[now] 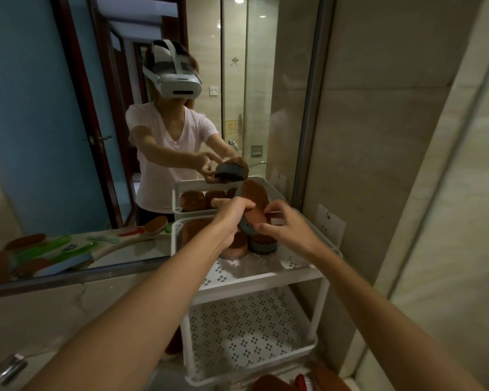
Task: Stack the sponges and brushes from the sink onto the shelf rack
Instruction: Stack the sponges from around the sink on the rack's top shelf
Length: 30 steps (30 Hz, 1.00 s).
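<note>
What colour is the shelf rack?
White, with little punched hole patterns, seen in the head view: shelf rack.

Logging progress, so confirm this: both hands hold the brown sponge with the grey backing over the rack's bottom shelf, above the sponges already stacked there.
Wrong shelf. The head view shows both hands holding the sponge over the rack's top shelf, where the stacked sponges sit; the rest is right.

No text can be read; a yellow sign [231, 127] on the reflected glass door is too blurred.
</note>
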### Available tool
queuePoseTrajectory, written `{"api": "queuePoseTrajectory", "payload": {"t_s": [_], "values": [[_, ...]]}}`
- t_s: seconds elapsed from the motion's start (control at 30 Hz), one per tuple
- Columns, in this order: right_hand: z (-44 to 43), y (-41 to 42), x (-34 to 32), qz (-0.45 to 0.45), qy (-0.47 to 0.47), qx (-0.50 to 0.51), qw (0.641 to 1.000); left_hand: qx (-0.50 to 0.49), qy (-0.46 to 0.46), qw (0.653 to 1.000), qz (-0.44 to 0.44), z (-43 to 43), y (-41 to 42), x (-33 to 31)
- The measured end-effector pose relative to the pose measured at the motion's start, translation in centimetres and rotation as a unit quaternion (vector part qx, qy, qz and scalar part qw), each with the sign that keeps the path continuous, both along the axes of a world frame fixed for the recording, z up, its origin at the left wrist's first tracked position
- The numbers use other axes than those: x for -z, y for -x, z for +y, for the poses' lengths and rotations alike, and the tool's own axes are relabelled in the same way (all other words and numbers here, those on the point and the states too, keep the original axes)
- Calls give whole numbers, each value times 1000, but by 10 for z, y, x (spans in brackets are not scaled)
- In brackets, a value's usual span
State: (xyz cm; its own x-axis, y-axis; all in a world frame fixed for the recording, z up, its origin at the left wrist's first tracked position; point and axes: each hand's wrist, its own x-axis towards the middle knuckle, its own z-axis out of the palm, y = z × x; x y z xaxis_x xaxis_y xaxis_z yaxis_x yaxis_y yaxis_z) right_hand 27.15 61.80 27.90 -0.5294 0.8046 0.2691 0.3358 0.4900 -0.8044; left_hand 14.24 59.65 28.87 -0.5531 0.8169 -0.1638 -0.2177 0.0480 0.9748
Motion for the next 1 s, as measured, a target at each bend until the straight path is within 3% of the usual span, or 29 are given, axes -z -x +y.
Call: {"api": "queuePoseTrajectory", "payload": {"t_s": [0.13,0.2,0.23,0.27,0.3,0.37,0.4,0.47,0.73,1.0], "values": [[7,-5,3,39,-6,78,996,113,-13,993,-18,-2,-13,0],[12,-9,6,52,11,116,992,144,-7,988,61,-2,-17,3],[14,-12,7,56,19,131,990,132,-4,981,143,-4,-18,5],[16,-15,9,55,23,141,988,114,13,955,272,-7,-17,6],[20,-18,11,41,22,143,989,109,44,899,423,-8,-15,9],[26,-22,18,-9,16,132,991,168,123,748,630,-14,-8,17],[30,-23,23,-38,6,129,991,209,167,692,670,-15,-4,24],[36,-21,32,-84,-23,129,988,263,227,645,680,-19,1,35],[55,-11,40,-252,-44,85,963,266,234,620,701,-21,4,44],[47,0,41,-382,-46,91,919,270,236,624,695,-22,4,43]]}}
